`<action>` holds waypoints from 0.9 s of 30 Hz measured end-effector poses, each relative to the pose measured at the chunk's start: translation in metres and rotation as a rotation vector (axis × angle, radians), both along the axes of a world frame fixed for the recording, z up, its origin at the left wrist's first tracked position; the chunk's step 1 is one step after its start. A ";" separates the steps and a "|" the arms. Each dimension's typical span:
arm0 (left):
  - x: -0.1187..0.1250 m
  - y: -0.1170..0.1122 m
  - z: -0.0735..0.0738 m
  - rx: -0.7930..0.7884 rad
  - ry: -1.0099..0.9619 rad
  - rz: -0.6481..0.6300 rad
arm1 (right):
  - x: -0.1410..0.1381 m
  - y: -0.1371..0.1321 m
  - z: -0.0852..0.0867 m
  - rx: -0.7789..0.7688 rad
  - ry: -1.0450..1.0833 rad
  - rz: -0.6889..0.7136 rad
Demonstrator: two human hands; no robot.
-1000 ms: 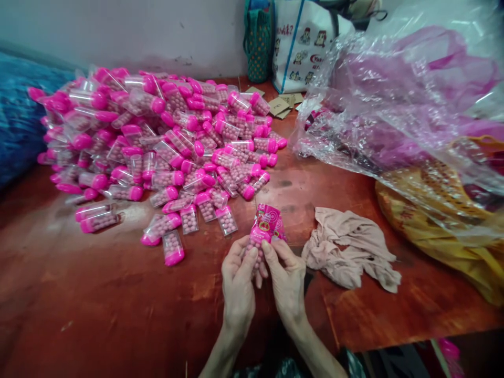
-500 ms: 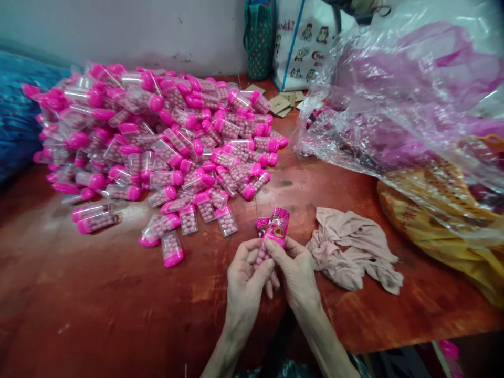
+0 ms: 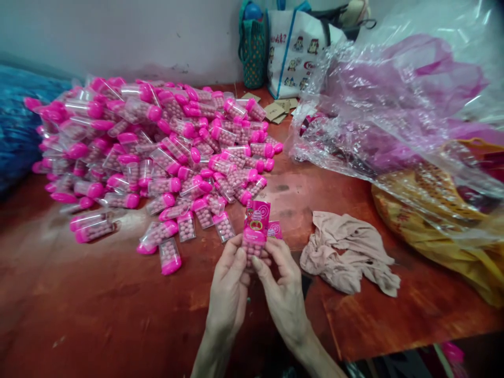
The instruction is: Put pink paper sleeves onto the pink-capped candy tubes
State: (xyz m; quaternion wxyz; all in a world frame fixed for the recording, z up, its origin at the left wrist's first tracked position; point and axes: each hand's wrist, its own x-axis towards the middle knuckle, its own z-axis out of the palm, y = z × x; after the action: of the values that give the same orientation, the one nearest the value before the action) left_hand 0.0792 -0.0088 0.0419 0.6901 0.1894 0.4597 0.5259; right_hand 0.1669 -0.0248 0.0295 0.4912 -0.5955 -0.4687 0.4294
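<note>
Between my hands is a small clear candy container [image 3: 254, 253] full of pink balls, with a printed pink label sleeve [image 3: 256, 218] around its upper end and sticking up past it. My left hand [image 3: 229, 286] pinches the container's left side, its thumb on the front. On the right side my right hand [image 3: 280, 283] grips it too, thumb pressed to the lower front. Another pink printed label [image 3: 274, 229] shows just behind my right fingers; whether they hold it is hidden. Beyond my hands spreads a heap of similar containers [image 3: 169, 157] with bright pink caps.
To the right of my hands lies a crumpled beige cloth [image 3: 348, 249]. Clear plastic sheeting [image 3: 354, 126] and a yellow bag [image 3: 417, 226] cover the table's right side. Cardboard pieces [image 3: 275, 111], a white bag [image 3: 295, 58] and a green dotted bag [image 3: 252, 52] stand by the wall.
The container and sleeve have turned from a tilt to nearly upright, label facing me. The second label now shows at the right instead of the left. Both hands have shifted slightly left in view.
</note>
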 end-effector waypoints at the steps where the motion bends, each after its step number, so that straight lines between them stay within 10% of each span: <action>1: -0.001 -0.001 -0.001 0.033 0.054 0.004 | 0.002 -0.001 0.000 -0.009 0.001 0.023; 10: -0.014 0.006 -0.001 -0.033 0.070 -0.066 | 0.010 -0.010 0.012 -0.120 0.073 0.316; 22: -0.005 0.008 -0.001 -0.067 -0.114 -0.083 | -0.011 -0.034 -0.016 -0.082 -0.199 0.090; 27: 0.002 -0.004 -0.003 -0.062 -0.115 -0.113 | -0.007 -0.030 0.001 -0.171 -0.176 0.087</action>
State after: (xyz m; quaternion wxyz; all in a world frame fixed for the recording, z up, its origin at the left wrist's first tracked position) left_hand 0.0816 -0.0128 0.0392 0.7494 0.1628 0.4238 0.4819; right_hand 0.1604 -0.0549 0.0308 0.3765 -0.6497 -0.4969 0.4350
